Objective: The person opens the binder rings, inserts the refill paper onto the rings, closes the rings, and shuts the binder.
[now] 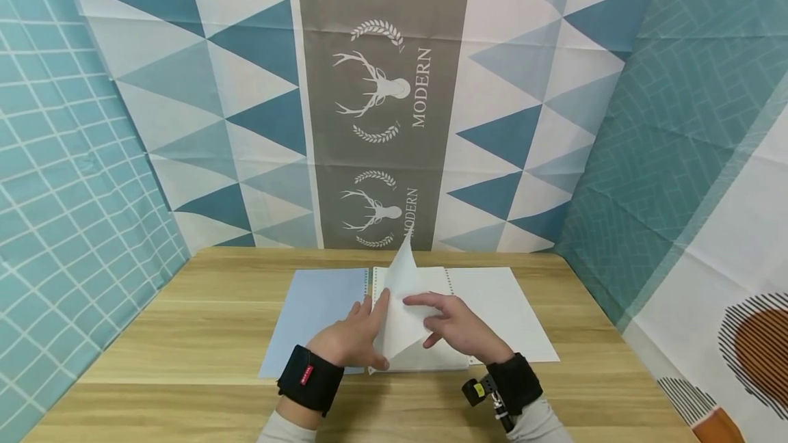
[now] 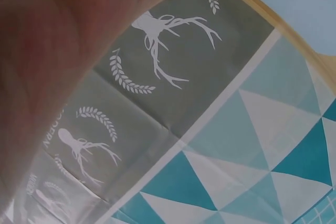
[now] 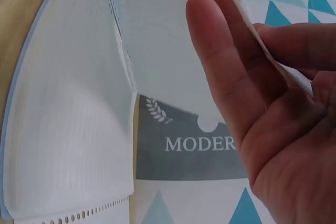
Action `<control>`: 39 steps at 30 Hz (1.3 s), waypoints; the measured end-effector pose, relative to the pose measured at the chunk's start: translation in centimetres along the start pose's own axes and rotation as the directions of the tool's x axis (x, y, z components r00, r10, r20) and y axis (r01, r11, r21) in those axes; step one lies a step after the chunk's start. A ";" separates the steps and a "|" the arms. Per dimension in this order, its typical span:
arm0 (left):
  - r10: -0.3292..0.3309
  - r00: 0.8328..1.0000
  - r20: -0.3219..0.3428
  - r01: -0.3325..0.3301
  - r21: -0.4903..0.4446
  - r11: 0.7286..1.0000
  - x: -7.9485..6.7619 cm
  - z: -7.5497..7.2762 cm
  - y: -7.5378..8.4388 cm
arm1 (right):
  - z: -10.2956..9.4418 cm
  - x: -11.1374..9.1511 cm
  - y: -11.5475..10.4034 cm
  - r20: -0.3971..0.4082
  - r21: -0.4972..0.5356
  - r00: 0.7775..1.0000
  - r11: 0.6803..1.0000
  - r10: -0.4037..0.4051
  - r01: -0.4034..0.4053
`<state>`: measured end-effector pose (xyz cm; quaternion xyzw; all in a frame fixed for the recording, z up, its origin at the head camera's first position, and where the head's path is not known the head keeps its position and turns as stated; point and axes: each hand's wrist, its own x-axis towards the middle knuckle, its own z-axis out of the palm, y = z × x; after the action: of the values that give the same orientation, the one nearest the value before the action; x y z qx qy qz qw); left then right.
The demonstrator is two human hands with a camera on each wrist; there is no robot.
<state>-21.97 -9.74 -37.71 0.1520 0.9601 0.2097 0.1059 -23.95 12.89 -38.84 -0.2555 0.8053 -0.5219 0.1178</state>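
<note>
A thin white sheet of paper [image 1: 401,320] stands raised and bent between the two hands, its top corner pointing up. My left hand [image 1: 351,337] lies along the sheet's left side, fingers extended and thumb near its lower corner. In the left wrist view that hand [image 2: 58,45] is blurred and its fingertips are out of sight. My right hand [image 1: 458,323] holds the sheet from the right. The right wrist view shows the paper's edge running between the fingers of that hand [image 3: 283,135]. Beneath are white pages [image 1: 431,359] with punched holes.
A light blue notebook cover [image 1: 308,320] lies to the left, with holes along its right edge. More white paper [image 1: 505,316] lies flat at the right. All rest on a wooden table [image 1: 185,333], with patterned cloth [image 1: 382,135] hanging behind it.
</note>
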 end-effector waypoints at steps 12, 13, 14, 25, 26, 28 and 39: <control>-0.002 1.000 0.009 0.002 0.032 0.999 -0.1 -0.4 -0.3 | -1.4 -0.6 0.8 -0.176 -0.053 0.954 0.966 0.241 -0.254; -0.006 1.000 0.010 0.006 0.032 0.999 -0.2 -0.4 -0.3 | -1.6 -0.7 0.9 -0.175 -0.056 0.948 0.959 0.265 -0.278; -0.011 1.000 0.013 0.010 0.031 0.999 -0.2 -0.4 -0.4 | -1.7 -0.9 1.0 -0.171 -0.059 0.943 0.953 0.285 -0.298; -0.029 0.999 0.017 0.029 0.011 1.000 -0.4 -0.4 -0.7 | -2.4 -0.6 1.7 -0.212 -0.011 0.941 0.962 0.265 -0.273; -0.025 1.000 0.014 0.025 0.016 1.000 -0.4 -0.4 -0.7 | -2.5 -0.5 1.6 -0.207 0.008 0.950 0.971 0.234 -0.237; -0.020 1.000 0.007 0.020 0.027 0.999 -0.4 -0.4 -0.8 | -2.6 -0.4 1.5 -0.182 0.046 0.968 0.985 0.175 -0.169; -0.014 1.000 -0.009 0.014 0.063 0.998 -0.3 -0.2 -0.5 | -1.4 -0.2 1.5 -0.110 0.071 0.978 0.983 0.176 -0.168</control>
<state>-21.92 -10.36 -37.73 0.1477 0.9676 0.1793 0.0986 -24.85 14.53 -39.60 -0.1504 0.8135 -0.5481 0.1232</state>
